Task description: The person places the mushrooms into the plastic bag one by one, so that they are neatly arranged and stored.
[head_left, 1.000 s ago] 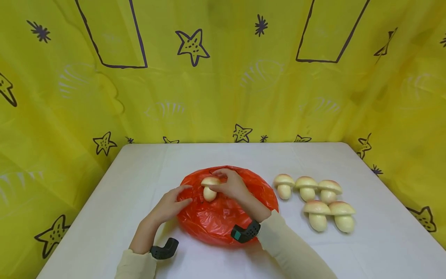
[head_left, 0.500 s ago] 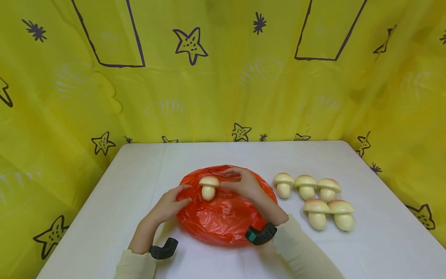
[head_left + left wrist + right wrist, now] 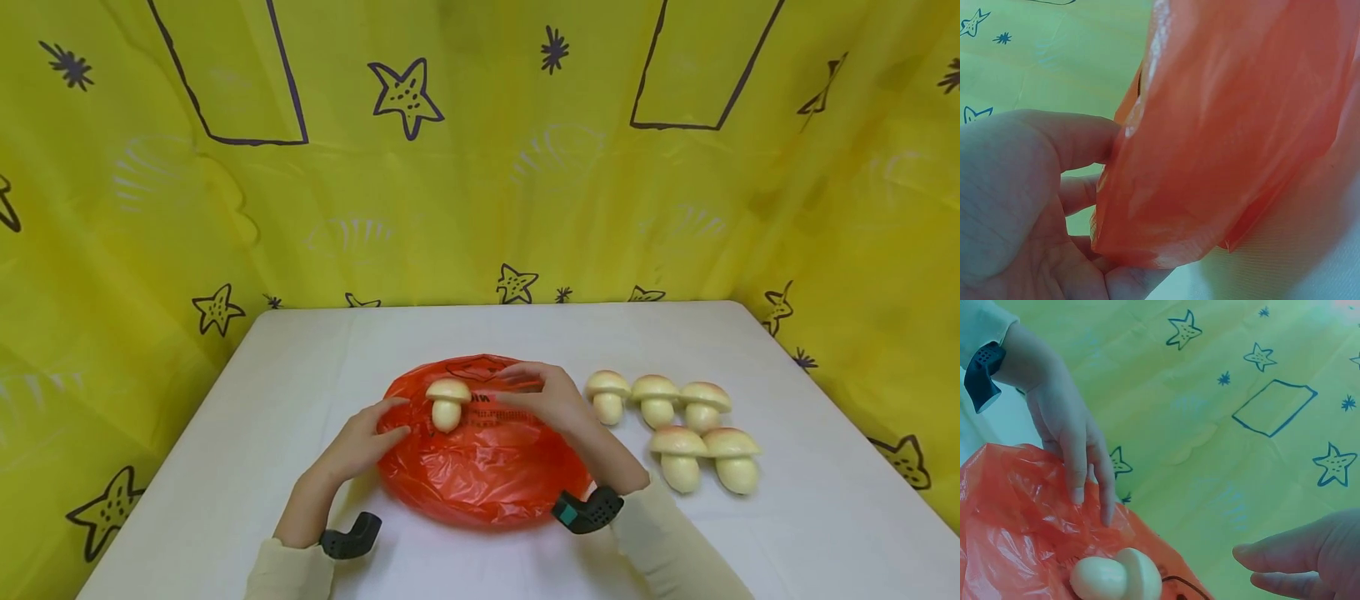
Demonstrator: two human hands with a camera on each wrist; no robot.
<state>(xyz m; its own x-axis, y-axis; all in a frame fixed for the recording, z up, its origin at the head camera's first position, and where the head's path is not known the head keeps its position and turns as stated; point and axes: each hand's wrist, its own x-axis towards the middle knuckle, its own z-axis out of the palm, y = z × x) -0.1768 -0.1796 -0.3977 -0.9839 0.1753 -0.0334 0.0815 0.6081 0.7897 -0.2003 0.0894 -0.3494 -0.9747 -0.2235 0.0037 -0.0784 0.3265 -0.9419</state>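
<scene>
A red plastic bag (image 3: 480,475), bulky and rounded, sits at the middle of the white table. One cream mushroom (image 3: 447,406) with a pinkish cap rests on it; the right wrist view shows the same mushroom (image 3: 1116,575) lying on the red plastic. With thumb and fingers curved at the bag's left edge, my left hand (image 3: 360,437) holds that side; the left wrist view has the hand (image 3: 1029,200) against the bag (image 3: 1210,137). My right hand (image 3: 551,400) hovers above the bag's right part, fingers extended, holding nothing.
Several similar mushrooms (image 3: 681,458) stand in two rows on the table's right side. A yellow curtain (image 3: 450,192) with drawn stars rises behind the white table (image 3: 315,358). Dark wrist devices (image 3: 588,510) are strapped to both arms.
My right hand has let go of the mushroom on the bag and drawn back to the right, uncovering print on the plastic. The left hand stays at the bag's left edge.
</scene>
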